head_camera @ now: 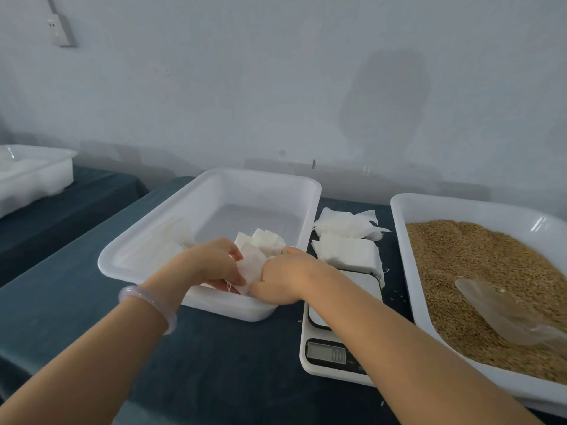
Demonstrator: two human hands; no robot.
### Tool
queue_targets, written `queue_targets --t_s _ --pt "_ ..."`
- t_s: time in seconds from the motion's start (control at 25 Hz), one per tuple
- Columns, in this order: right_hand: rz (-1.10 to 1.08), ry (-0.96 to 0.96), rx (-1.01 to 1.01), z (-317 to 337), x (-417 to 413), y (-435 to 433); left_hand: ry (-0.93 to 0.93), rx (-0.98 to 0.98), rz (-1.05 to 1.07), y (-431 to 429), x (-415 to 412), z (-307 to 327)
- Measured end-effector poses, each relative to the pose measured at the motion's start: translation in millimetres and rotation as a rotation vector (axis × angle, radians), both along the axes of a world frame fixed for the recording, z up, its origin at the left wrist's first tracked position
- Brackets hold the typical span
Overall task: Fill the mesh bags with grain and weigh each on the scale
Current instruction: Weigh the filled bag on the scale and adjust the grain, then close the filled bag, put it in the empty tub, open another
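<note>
- Dark-clothed table against a pale wall.
- Both left grip and right grip pinch one mesh bag inside a white tray.
- Just right, the scale, with spare bags on its far end.
- Rightmost, grain and scoop lie in another tray.

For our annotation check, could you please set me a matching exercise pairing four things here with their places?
1 clear scoop
2 bracelet
3 stack of empty mesh bags
4 held mesh bag

A at the scale's far end
B on the grain
C on the left wrist
D over the middle tray

Pairs: 1-B, 2-C, 3-A, 4-D
</note>
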State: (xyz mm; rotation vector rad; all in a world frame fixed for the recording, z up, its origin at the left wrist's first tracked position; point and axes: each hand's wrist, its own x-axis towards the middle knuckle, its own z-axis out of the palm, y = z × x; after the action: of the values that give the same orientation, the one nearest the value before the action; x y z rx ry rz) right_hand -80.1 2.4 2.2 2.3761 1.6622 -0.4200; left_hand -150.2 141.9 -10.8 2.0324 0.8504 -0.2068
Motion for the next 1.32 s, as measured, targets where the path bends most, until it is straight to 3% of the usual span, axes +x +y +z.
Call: queue_targets --t_s 0.16,0.24,0.32,0.44,0.52,0.6,0.76,0.88,1.12,1.32 --pt "-0.038 0.050 0.096 -2 1 -4 0.100 0.154 -0.041 -6 1 10" --pt "-0.079 0.152 0.298 -2 7 -16 0.078 0.406 -0.054 -8 3 23" --pt "-0.184 0.209 0.540 1 25 -36 -0.147 0.690 -0.044 -19 11 34" --pt "-0.388 0.146 0.662 3 66 -77 -0.516 0.751 -0.200 -60 43 40" --pt "-0.471 0.057 0.572 -3 88 -103 -0.457 0.767 -0.369 -93 81 26" --pt "-0.520 -0.036 0.497 -11 99 -115 -0.269 0.883 -0.526 -119 122 4" --pt "-0.532 -0.089 0.522 -26 104 -120 0.009 0.972 -0.687 -138 172 -34" --pt "-0.546 -0.080 0.555 -29 105 -120 0.039 0.890 -0.640 -133 178 -47" --pt "-0.556 -0.036 0.616 -31 105 -121 -0.032 1.124 -0.677 -134 182 -50" --pt "-0.570 0.008 0.685 -32 106 -122 -0.040 1.131 -0.646 -133 179 -52"
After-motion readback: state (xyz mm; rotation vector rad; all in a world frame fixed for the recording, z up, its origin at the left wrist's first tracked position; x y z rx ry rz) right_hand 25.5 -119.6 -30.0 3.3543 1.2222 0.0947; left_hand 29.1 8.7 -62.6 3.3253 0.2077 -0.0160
